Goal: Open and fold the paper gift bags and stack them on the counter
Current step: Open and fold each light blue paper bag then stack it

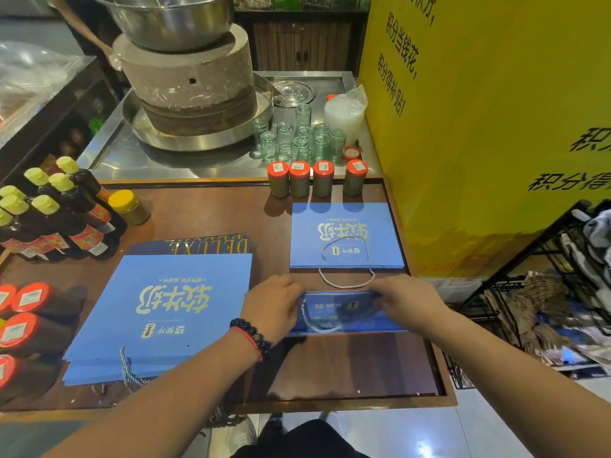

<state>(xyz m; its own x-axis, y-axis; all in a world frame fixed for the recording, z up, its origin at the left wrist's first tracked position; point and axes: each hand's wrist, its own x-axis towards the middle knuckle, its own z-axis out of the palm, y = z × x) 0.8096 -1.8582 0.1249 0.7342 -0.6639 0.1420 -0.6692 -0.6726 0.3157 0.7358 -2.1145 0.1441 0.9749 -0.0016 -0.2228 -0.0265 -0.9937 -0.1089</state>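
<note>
in hand: small blue bag [344, 314], left hand [272, 305] and right hand [408, 300] pinching its top edge | done: folded bag [345, 236] on desk [347, 368] | left: big stack [165, 312]

I see a brown wooden desk [205, 209] with a raised rim, abutting a steel worktop [172, 163] that carries a stone mill [188, 81]. A yellow wall panel [489, 120] with black lettering stands at right. Dark wooden cabinet [301, 44] behind. Glossy pale floor tiles [463, 431] reflect overhead light. Black wire rack [545, 259] at right.
</note>
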